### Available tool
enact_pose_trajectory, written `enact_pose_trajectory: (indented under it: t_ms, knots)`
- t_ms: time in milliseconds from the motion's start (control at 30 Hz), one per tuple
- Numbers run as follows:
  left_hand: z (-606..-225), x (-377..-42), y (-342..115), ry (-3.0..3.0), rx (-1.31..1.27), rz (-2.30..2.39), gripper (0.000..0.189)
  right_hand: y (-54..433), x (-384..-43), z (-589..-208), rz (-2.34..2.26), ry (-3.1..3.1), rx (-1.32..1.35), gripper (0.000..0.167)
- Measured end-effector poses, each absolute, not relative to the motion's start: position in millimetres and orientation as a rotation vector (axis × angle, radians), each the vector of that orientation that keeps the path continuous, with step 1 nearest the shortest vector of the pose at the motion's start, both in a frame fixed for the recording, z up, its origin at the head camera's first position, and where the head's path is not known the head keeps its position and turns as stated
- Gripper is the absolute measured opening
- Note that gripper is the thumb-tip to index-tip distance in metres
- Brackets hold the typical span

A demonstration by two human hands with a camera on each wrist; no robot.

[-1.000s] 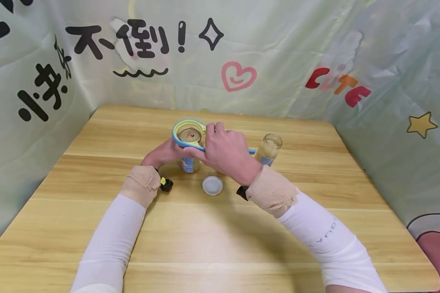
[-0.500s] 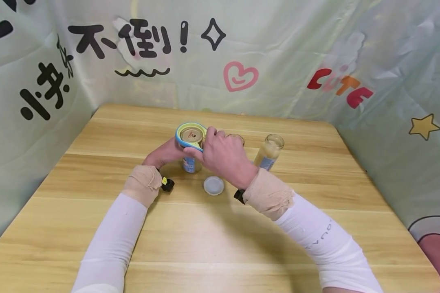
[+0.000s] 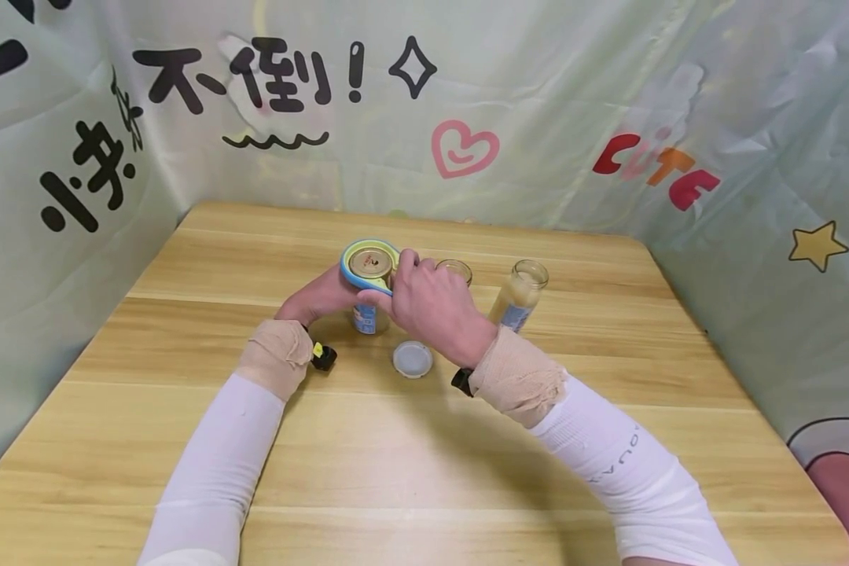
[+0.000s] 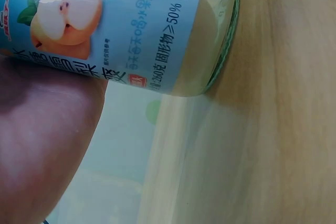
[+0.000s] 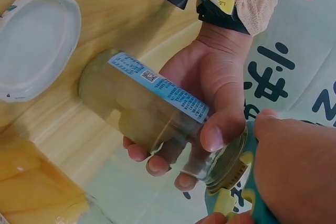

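Note:
In the head view, my left hand (image 3: 318,296) grips a glass jar (image 3: 365,319) with a blue label. Pale pieces fill the jar (image 5: 139,100) in the right wrist view, and the left thumb and fingers (image 5: 215,137) wrap it below the lid. The left wrist view shows a cut pear printed on the label (image 4: 68,19). Around the jar's gold lid (image 3: 370,263) lies the loop of a blue and yellow-green jar opener (image 3: 347,275). My right hand (image 3: 439,306) holds the opener by its handle, which the hand mostly hides.
A white-lined lid (image 3: 412,359) lies inside up on the wooden table (image 3: 368,464), in front of the jar. To the right stands a lidless glass jar (image 3: 518,299). Behind the right hand shows the rim of another jar (image 3: 456,267). Printed cloth (image 3: 538,79) borders the table.
The opener's loop has come down and sits closer around the lid. Its handle end has swung out of sight behind my right hand, uncovering the rear jar's rim. The left hand keeps its grip.

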State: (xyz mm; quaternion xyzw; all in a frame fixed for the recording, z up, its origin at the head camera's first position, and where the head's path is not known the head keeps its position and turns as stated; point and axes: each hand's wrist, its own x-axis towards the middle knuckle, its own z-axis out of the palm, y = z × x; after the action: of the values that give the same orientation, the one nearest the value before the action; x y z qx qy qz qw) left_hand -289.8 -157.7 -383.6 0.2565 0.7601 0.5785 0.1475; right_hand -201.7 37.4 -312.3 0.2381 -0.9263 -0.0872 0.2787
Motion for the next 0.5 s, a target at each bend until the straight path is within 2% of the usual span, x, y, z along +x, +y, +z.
enact_pose_trajectory:
  t_ms: [500]
  knots:
    - [-382.8, -288.1, -156.2, 2.198, 0.742, 1.656, 0.066, 41.1, -200.0, -309.1, -0.17, -2.6, 0.665, 0.062]
